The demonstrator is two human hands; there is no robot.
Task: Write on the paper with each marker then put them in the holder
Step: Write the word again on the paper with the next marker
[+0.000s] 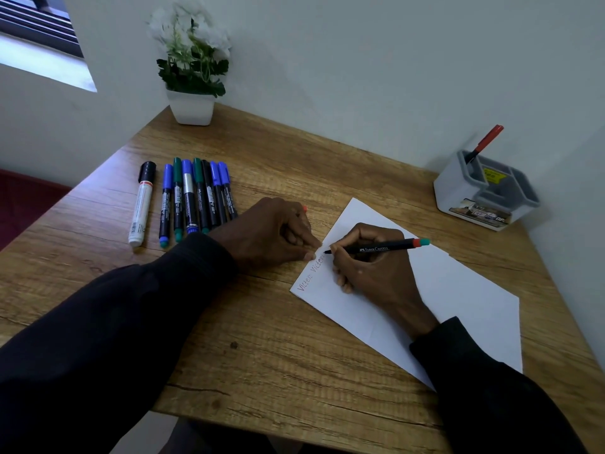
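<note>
Paper (458, 290) askew, marker (383, 248) tip near its left edge

Dim, bluish daylight enters from the window (39, 37) upper left; wide-angle edges bend.

Right of centre, the right hand (370, 267) grips a black Faber-Castell marker (376, 249), its tip on the white paper (458, 290). The left hand (271, 234), curled round an orange cap (304, 208), rests at the paper's edge. Upper right, a red marker (487, 140) stands in the grey holder (458, 191).
</note>
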